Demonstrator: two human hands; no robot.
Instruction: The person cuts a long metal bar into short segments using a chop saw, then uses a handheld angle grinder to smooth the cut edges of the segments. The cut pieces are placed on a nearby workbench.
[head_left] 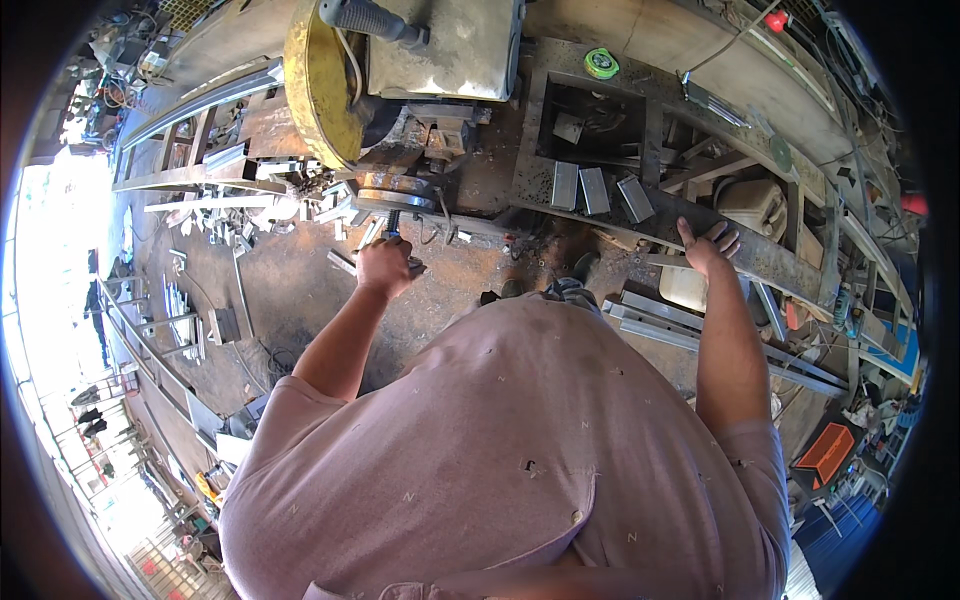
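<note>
A dark, ridged threaded rod (393, 222) extends forward from the left hand (384, 266) toward a curved yellow guard (318, 95); three short, smooth silvery metal pieces (594, 190) lie on the pitted dark steel worktop (765, 254), beyond and left of the right hand (708, 247). The left hand is curled around the rod's near end, elbow bent. The right hand rests palm down, fingers spread, on the worktop's near edge, forearm extended.

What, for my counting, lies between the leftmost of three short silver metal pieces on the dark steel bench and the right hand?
Head view: the middle piece, rightmost piece, then bench surface.
</note>
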